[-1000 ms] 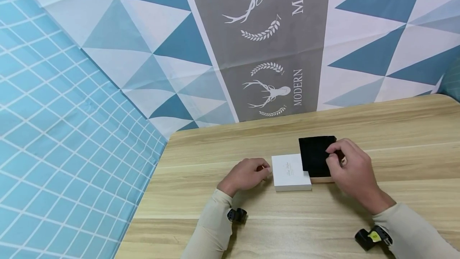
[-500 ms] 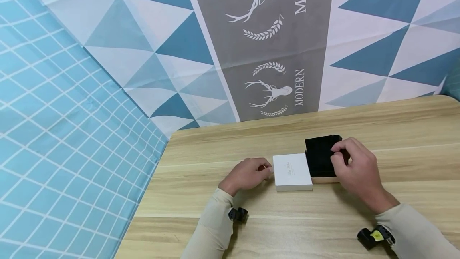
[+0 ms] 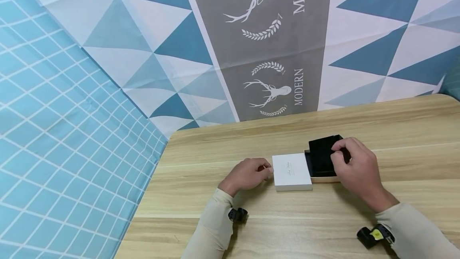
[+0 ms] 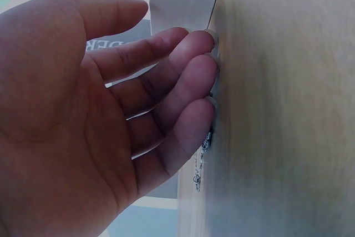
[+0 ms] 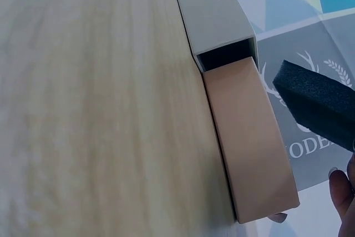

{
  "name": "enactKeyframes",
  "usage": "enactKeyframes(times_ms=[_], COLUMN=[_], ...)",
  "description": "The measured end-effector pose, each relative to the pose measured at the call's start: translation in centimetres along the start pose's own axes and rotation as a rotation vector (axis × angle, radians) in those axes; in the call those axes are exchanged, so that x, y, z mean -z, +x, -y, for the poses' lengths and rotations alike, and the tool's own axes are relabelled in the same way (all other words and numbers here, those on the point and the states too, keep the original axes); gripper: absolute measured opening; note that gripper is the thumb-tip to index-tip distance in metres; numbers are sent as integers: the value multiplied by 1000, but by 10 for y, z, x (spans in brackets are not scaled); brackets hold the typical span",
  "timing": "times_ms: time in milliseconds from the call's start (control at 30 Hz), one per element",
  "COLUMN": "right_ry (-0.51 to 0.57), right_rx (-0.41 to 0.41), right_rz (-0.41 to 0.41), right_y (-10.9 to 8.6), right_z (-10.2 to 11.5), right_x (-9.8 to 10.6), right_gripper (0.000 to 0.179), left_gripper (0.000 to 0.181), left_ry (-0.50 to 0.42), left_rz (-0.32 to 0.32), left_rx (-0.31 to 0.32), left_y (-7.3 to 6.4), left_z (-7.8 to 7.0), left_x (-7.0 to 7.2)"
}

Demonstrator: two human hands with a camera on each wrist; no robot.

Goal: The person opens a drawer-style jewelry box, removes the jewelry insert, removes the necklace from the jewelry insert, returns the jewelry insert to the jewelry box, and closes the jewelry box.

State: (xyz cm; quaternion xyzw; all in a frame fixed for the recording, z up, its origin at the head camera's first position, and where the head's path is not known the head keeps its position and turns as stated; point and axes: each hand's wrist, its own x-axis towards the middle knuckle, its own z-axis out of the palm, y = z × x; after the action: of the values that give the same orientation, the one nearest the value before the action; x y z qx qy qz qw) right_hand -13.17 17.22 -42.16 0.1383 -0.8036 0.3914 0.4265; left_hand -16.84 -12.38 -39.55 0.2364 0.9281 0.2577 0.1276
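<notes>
A flat white box sleeve with small print lies on the table. Its tan inner tray sticks out on the right. Over this tray my right hand pinches a square black foam pad at its right side. The right wrist view shows the pad tilted and raised above the tray. My left hand rests at the sleeve's left end, its fingers loosely bent and the fingertips at or against it. Behind those fingers, a silver chain shows in part in the left wrist view.
The wooden table reaches back to a patterned wall cloth. A blue checked cloth borders its left edge. Each wrist carries a small black camera.
The black foam pad has shifted right, off the sleeve's corner, and a strip of the tray's dark inside now shows. My right hand moved slightly right; my left hand stayed put.
</notes>
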Motion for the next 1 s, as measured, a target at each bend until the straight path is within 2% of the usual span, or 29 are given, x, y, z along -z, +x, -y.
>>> enactKeyframes(times_ms=[633,1000], right_ry=[-14,-34], right_rx=[-63,-140], right_rz=[41,74], right_y=[1,1], right_z=[-2,-3], right_x=[2,4], right_gripper=[15,16], left_gripper=[21,23], left_ry=[-6,-1], left_rz=[2,10], left_rx=[-3,-7], left_y=[1,0], left_z=[1,1], left_x=[-1,-1])
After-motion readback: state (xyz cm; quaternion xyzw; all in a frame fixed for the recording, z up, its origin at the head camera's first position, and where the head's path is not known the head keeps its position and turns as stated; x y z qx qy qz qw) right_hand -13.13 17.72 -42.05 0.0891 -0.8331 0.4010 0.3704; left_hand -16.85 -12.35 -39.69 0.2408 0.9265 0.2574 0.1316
